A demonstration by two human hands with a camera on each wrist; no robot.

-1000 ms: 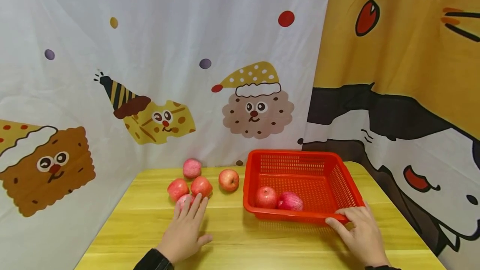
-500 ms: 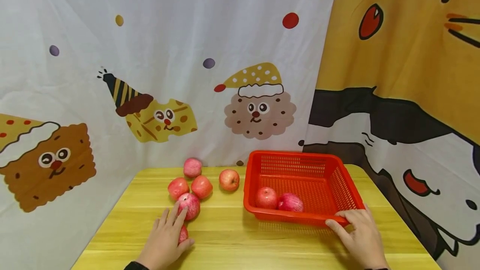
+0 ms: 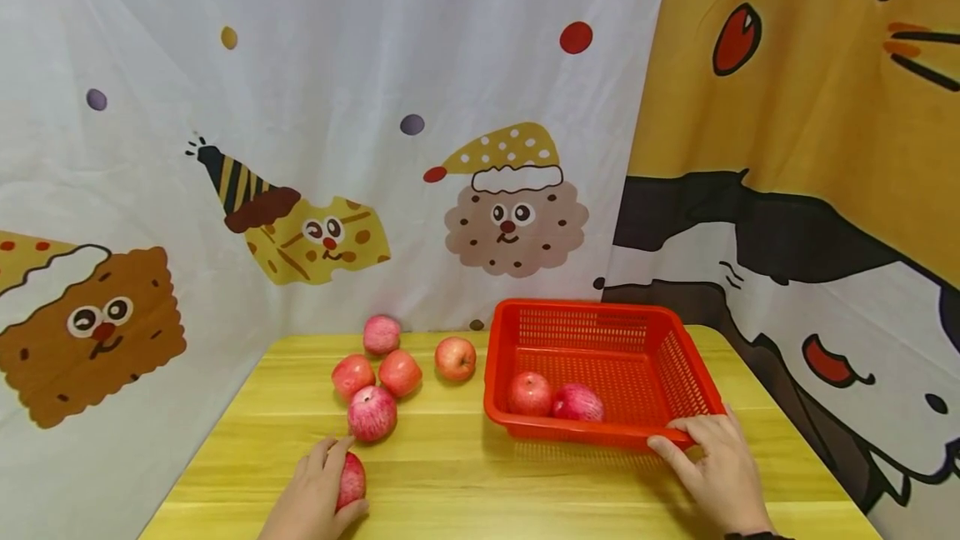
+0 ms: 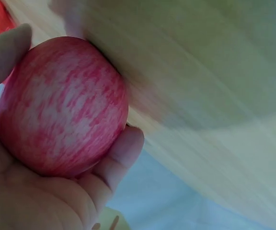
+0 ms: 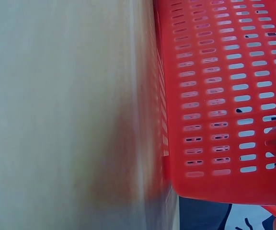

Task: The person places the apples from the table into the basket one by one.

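My left hand [image 3: 309, 497] grips a red-pink apple [image 3: 352, 480] near the table's front left. Seen in the left wrist view, the streaked apple [image 4: 63, 108] lies against the palm, with thumb and fingers bent round its sides. My right hand [image 3: 718, 467] holds the front right corner of a red plastic basket [image 3: 592, 433], thumb on the outside of the rim. Two apples rest inside at its front left: a smooth red one [image 3: 530, 394] and a streaked dark pink one [image 3: 578, 402]. The slotted basket wall [image 5: 224, 96] fills much of the right wrist view.
Just beyond my left hand lies a streaked apple [image 3: 372, 413], touching a loose group with more red apples [image 3: 400, 373]. Another pink apple [image 3: 382, 334] is at the back edge. A lone apple [image 3: 455, 358] sits left of the basket. A printed curtain [image 3: 337, 65] hangs behind the table.
My left hand has come away from the apple group toward the front left, and its fingers have curled round the front apple. My right hand has stayed on the basket corner.
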